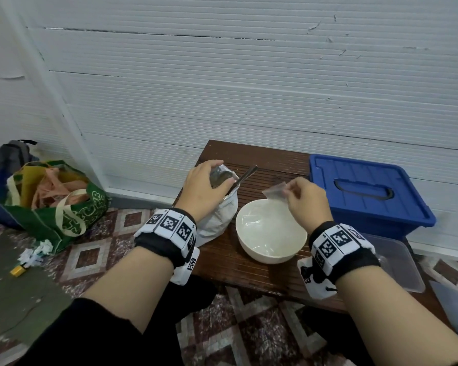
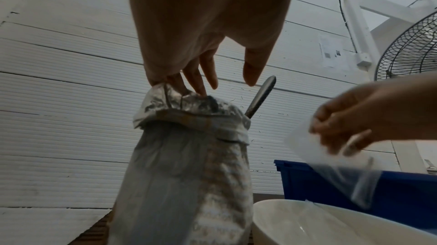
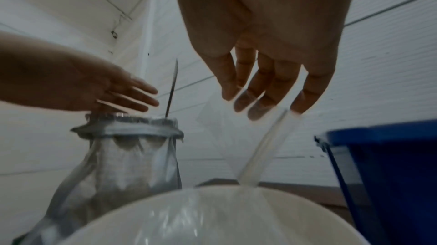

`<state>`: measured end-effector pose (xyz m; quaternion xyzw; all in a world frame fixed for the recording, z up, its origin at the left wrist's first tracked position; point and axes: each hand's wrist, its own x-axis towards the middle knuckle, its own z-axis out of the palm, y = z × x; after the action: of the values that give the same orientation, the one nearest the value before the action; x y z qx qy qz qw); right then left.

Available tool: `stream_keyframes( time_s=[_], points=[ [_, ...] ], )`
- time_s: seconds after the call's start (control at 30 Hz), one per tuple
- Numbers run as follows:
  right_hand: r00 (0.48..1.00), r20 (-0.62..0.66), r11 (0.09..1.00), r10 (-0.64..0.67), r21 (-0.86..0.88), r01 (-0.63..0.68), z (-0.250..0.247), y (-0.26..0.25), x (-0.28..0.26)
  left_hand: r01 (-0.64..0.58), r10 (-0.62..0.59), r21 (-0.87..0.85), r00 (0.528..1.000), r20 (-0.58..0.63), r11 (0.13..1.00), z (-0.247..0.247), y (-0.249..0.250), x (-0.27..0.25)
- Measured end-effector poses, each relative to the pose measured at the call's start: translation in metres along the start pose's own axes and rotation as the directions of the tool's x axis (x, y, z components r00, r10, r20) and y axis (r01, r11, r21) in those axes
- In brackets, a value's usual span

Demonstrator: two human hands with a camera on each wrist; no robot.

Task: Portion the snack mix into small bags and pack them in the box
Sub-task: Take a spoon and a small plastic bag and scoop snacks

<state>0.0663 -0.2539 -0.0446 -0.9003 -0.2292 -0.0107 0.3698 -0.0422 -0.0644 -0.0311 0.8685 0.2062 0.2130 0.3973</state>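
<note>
The left hand (image 1: 202, 184) hovers over the rolled-down mouth of the silver snack pouch (image 1: 217, 220), which stands upright on the dark slatted bench (image 1: 262, 270). In the left wrist view its fingers (image 2: 201, 82) are straight and spread, the tips just touching the folded foil rim; they hold nothing. A metal spoon (image 1: 245, 177) sticks up out of the pouch just beyond those fingertips, its handle leaning away toward the wall.

The right hand (image 1: 306, 199) pinches a small clear bag (image 1: 275, 192) between thumb and fingers (image 3: 264, 95). The bag hangs below the fingertips, its lower edge dipping toward the white bowl (image 1: 271, 249), which sits on the bench directly under that hand and just beside the pouch. More clear plastic lies inside the bowl; whether the held bag touches it is not clear, as the wrist views are blurred there.

Beyond the right hand's fingers stands the blue box (image 1: 368, 191), its lid on, at the far right end of the bench. Near the right wrist lies a clear plastic container (image 1: 399, 262). Well to the left of the left hand, on the tiled floor, sits a green tote bag (image 1: 56, 204) with crumpled paper (image 1: 36, 253) beside it.
</note>
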Motion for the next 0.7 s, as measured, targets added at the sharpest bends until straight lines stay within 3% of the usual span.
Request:
stream_keyframes(
  time_s=[0.13,0.23,0.33,0.5,0.7],
  points=[
    [0.969,-0.174,0.966,-0.177,0.157,0.205,-0.014,-0.035,-0.001,-0.047,0.047,-0.082,0.999,0.000,0.996,-0.001,0.005,-0.001],
    [0.935,-0.262,0.931,-0.238,0.214,0.297,-0.022,-0.058,-0.003,-0.099,0.103,-0.181,0.995,0.012,0.979,-0.002,0.015,-0.003],
    [0.922,-0.249,0.901,-0.297,0.248,0.357,-0.028,-0.073,-0.004,-0.176,0.180,-0.214,0.984,-0.003,0.961,-0.003,0.028,-0.002],
    [0.942,-0.144,0.904,-0.304,0.269,0.333,-0.023,-0.076,-0.005,-0.171,0.159,-0.300,0.985,-0.067,0.938,-0.008,0.043,-0.002],
    [0.985,-0.052,0.898,-0.167,0.405,0.174,-0.018,-0.067,-0.013,-0.029,-0.030,-0.398,0.989,-0.142,0.917,-0.016,0.036,-0.005]
  ],
)
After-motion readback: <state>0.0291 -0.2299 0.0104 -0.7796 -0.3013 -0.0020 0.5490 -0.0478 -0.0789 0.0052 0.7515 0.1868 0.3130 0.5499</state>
